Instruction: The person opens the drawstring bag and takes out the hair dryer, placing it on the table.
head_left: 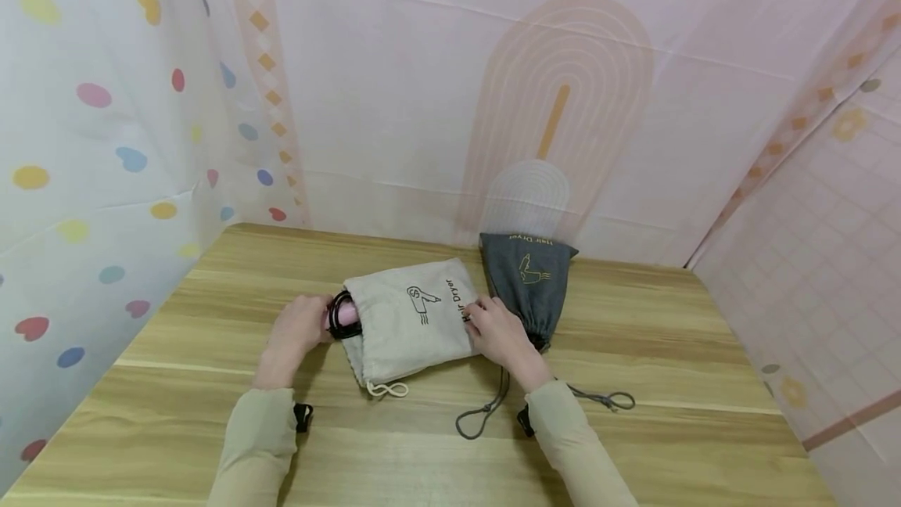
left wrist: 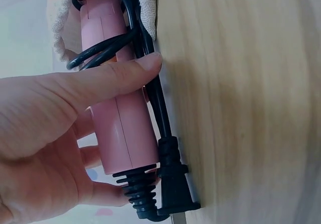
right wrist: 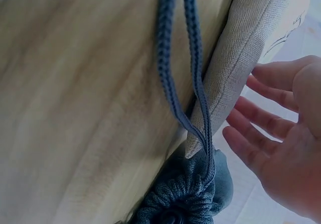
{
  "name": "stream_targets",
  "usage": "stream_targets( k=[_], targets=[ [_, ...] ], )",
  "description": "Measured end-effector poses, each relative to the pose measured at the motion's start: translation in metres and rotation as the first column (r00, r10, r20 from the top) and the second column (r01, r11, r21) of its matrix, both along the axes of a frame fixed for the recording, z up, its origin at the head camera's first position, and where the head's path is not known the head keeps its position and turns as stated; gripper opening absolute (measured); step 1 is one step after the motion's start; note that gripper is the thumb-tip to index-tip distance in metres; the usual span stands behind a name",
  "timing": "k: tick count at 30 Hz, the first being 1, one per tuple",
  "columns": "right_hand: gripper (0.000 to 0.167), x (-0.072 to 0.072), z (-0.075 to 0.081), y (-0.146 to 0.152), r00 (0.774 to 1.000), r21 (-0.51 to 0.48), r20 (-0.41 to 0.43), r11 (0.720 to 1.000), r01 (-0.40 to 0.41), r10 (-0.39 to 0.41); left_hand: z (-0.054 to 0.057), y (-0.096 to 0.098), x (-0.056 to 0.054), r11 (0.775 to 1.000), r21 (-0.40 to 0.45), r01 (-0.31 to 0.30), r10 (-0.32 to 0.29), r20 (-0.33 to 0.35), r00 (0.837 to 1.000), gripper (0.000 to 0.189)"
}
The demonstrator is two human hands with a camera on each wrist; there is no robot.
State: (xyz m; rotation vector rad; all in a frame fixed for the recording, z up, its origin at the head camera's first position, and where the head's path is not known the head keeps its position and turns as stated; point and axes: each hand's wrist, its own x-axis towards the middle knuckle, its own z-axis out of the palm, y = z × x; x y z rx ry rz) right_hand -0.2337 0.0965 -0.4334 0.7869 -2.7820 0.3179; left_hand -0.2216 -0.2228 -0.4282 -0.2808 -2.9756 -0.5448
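A beige drawstring bag (head_left: 394, 343), printed with a hair dryer drawing and lettering, lies flat on the table. From its open left end sticks the pink handle of a hair dryer (left wrist: 125, 133); the rest of the dryer is hidden inside. A black cord (left wrist: 159, 103) is looped around the handle, and its plug (left wrist: 175, 186) lies alongside. My left hand (head_left: 301, 325) grips the handle and cord, thumb across the front and fingers behind. With extended fingertips, my right hand (head_left: 498, 331) touches the closed right end of the beige bag.
A dark grey drawstring bag (head_left: 529, 284) with yellow printing lies right of and behind the beige one, its mouth gathered. Its grey cord (head_left: 486, 409) trails toward the front under my right wrist. Patterned curtains (head_left: 394, 100) border the wooden table (head_left: 394, 452) at the back and sides.
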Motion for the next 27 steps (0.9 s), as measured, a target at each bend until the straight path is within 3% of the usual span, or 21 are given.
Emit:
stream_targets(
  k=[4,10,20,27],
  targets=[
    [0.015,0.0007,0.0004,0.0003,0.994,0.013,0.11,1.0,0.021,-0.022,-0.0001,-0.0002,0.0007,1.0,0.002,0.003,-0.003,0.002,1.0,0.032],
    [0.023,0.0022,0.0009,-0.0011,0.965,0.037,0.261,0.999,0.033,-0.042,-0.0012,-0.0023,-0.0011,0.998,-0.004,0.059,-0.059,-0.008,0.998,0.033],
    [0.023,0.0044,-0.0001,-0.0053,0.966,0.084,0.25,0.995,0.051,-0.07,-0.0025,-0.0059,-0.0024,0.993,-0.004,0.121,-0.12,0.074,0.99,0.035],
    [0.023,0.0043,-0.0006,-0.0059,0.96,0.103,0.267,0.993,0.064,-0.09,-0.0058,-0.0092,-0.0018,0.989,0.033,0.142,-0.143,0.037,0.989,0.043]
  ],
)
